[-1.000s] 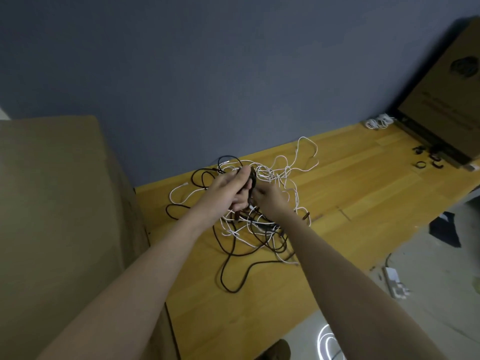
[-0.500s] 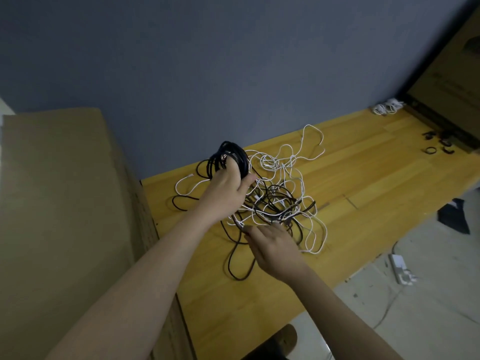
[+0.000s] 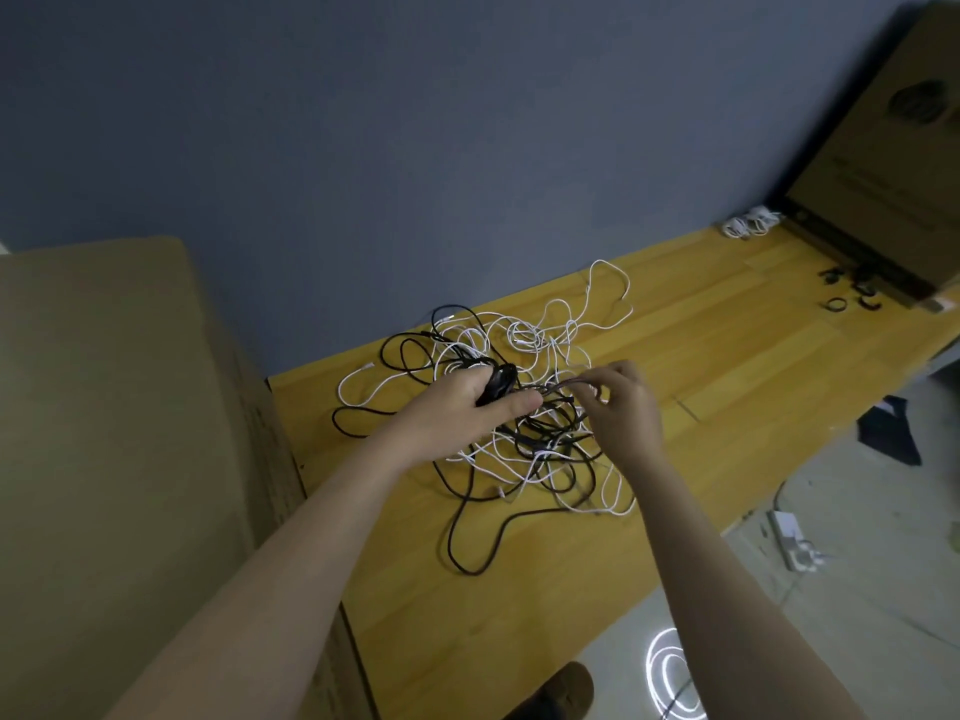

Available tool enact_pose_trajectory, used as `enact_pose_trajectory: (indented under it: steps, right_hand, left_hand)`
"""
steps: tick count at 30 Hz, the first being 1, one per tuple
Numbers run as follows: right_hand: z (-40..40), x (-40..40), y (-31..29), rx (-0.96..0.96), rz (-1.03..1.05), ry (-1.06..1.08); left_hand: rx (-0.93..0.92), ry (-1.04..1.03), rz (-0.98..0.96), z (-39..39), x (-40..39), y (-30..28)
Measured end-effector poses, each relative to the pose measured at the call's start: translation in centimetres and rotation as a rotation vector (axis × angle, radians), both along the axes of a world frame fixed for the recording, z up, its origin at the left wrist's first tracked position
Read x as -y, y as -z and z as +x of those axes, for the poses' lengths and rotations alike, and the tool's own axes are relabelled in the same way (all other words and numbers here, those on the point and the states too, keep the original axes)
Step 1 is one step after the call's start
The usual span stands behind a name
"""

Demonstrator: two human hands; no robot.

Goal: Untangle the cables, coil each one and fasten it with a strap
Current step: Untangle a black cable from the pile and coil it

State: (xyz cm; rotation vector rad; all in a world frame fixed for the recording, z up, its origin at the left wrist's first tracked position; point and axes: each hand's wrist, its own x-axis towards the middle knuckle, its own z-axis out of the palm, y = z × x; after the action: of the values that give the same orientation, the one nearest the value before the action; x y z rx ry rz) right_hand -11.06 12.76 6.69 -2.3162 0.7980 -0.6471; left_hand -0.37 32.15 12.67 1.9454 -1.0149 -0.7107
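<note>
Near table (image 3: 467, 641) edge: black cable loop (image 3: 470, 543) trails fwd from tangle (image 3: 540, 433). Mid-table: L hand (image 3: 462, 407) grips black coil (image 3: 498, 384) above tangle; R hand (image 3: 623, 407) pinches a strand. Far R: straps (image 3: 852, 296), white bundle (image 3: 748, 223) by wall.

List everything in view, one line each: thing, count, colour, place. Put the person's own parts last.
black cable coil: one, black, gripped in the left hand over the tangle
tangled cables: count unclear, black and white, middle of the table
white cable bundle: one, white, far right of the table by the wall
straps: several, black, far right of the table, beside the box
table: one, yellow wood, along the wall
cardboard boxes: two, brown, one left, one far right
power strip: one, white, on the floor
left hand: grips the coil
right hand: pinches a dark strand
</note>
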Motion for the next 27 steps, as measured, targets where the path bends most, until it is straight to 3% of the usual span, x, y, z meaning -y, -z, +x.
enact_pose_trajectory:
  steps: [2, 4, 6, 9, 13, 15, 17, 19, 23, 25, 27]
  right_hand:
    - [-0.4, 0.2, 1.6, -0.207, 0.139, 0.049]
    - [-1.2, 0.7, 2.5, -0.393, 0.093, 0.125]
    - [-1.6, 1.0, 1.8, -0.45, 0.079, 0.214]
    - [-0.7, 1.0, -1.6, -0.215, 0.276, 0.242]
    - [0.7, 0.2, -7.8, 0.413, 0.575, 0.245]
    - [1.0, 0.1, -10.2, 0.608, 0.473, 0.255]
    - [1.0, -0.2, -11.6, 0.699, 0.234, 0.213]
    - [1.2, -0.3, -11.2, 0.652, 0.071, 0.122]
    - [2.1, 0.0, -7.5, 0.151, 0.061, -0.022]
    - [2.2, 0.2, -6.3, 0.157, 0.101, -0.017]
    - [2.6, -0.1, -5.9, 0.333, 0.209, 0.039]
  left_hand:
    - [-0.015, -0.057, -0.067, 0.1, -0.1, -0.1]
    - [-0.069, -0.103, -0.157, 0.5, -0.3, 0.2]
    - [-0.101, -0.145, -0.221, 1.0, -0.4, 0.6]
    - [-0.136, -0.234, -0.283, 1.4, -0.2, 0.8]
    - [-0.199, -0.299, -0.288, 1.6, 0.1, 0.5]
    - [-0.191, -0.292, -0.255, 1.5, 0.2, 0.6]
    - [-0.194, -0.277, -0.251, 1.3, 0.2, 0.8]
    - [-0.203, -0.292, -0.251, 1.2, 0.1, 0.7]
    - [-0.273, -0.329, -0.285, 1.2, 0.1, 0.2]
    - [-0.278, -0.321, -0.283, 1.2, 0.1, 0.1]
    - [-0.303, -0.29, -0.289, 1.1, 0.1, 0.1]
